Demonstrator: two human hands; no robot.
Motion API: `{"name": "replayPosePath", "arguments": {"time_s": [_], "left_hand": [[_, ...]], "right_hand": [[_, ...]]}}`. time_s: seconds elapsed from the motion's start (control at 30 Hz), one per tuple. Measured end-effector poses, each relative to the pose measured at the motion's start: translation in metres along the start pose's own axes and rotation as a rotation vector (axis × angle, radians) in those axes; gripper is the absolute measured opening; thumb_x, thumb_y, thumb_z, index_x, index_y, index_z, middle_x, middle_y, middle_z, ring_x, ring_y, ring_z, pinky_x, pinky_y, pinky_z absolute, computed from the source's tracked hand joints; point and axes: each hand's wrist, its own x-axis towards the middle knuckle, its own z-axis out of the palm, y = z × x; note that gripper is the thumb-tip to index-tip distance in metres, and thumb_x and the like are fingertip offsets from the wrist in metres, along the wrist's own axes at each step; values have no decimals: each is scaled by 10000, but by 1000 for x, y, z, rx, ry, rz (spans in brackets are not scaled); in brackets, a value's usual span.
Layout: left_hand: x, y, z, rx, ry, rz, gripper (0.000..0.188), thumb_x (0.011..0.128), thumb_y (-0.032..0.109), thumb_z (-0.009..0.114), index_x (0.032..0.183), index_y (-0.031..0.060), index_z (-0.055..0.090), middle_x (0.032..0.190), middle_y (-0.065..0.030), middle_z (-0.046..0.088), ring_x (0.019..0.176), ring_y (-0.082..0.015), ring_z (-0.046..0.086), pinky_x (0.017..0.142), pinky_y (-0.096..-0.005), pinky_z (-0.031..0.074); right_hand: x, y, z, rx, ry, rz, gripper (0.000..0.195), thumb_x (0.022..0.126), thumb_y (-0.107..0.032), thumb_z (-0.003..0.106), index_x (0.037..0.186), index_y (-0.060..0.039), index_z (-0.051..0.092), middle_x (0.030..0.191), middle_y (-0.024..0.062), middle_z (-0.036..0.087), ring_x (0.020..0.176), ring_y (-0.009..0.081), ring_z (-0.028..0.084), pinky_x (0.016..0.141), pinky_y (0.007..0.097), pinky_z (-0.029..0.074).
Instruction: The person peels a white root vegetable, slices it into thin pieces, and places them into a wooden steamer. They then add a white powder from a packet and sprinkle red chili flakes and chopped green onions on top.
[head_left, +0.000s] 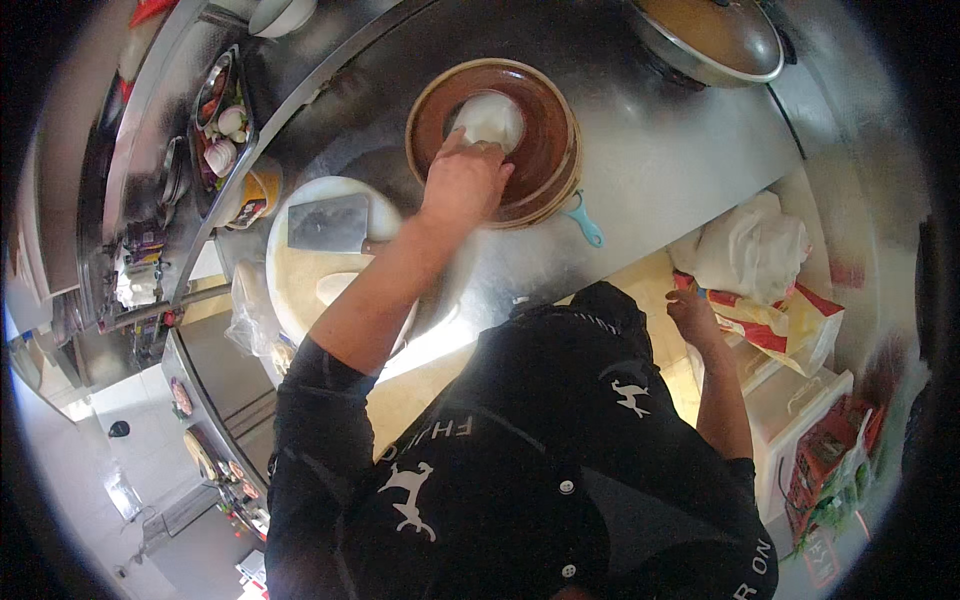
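My left hand (466, 178) reaches into a round brown glazed vessel (544, 139) with a pale rim. Its fingers lie around a white rounded thing (491, 118) in the middle; whether that is dough or cloth I cannot tell. Against the vessel's lower right side rests a tool with a teal handle (586, 223), perhaps a peeler. My right hand (694, 315) hangs low beside my body, fingers curled. It is closest to a red and yellow plastic bag (765, 322); whether it touches the bag is unclear.
A cleaver (328, 223) lies on a round cutting board (283, 289) at left. Beyond are a yellow tub (259, 196) and a tray of vegetables (223, 142). At the upper right stands a metal pan (720, 41). White cloth-like material (750, 244) and a red crate (829, 457) are to the right.
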Motion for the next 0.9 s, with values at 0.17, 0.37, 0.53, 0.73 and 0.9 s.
{"name": "replayPosePath", "arguments": {"time_s": [0.17,0.37,0.53,0.73,0.9], "left_hand": [[4,0,-12,-154,170,18,271,859,226,653,1039,24,653,993,-176,678,925,-306,655,1047,-405,411],[13,-3,-19,-169,57,-115,242,846,294,640,882,58,683,858,-166,680,837,-304,670,909,-415,496],[-8,7,-11,-596,197,-279,223,850,206,624,1031,81,660,923,-179,677,881,-336,656,866,-439,521],[-91,14,-26,-470,645,-225,271,777,63,665,1047,72,642,1001,-119,660,1011,-300,612,1021,-462,419],[-216,-18,12,-320,596,-741,360,729,38,672,1085,54,620,1059,-137,635,1019,-348,585,942,-439,453]], "right_hand": [[3,-15,-17,1,-60,126,266,870,-213,564,1054,-52,668,959,223,673,894,382,656,798,444,516],[13,9,-17,-4,-22,96,252,853,-196,593,1056,-69,673,976,214,668,928,371,648,828,434,512],[58,66,17,-307,-71,-377,238,827,-129,634,1036,-18,657,987,140,685,872,261,670,758,345,527],[78,-15,-11,-166,-172,-257,228,847,-88,597,1056,-18,657,851,134,688,803,244,668,719,324,511],[98,-18,-18,-156,-206,-310,213,849,-40,596,1054,1,640,823,150,675,760,224,659,698,326,510]]}}
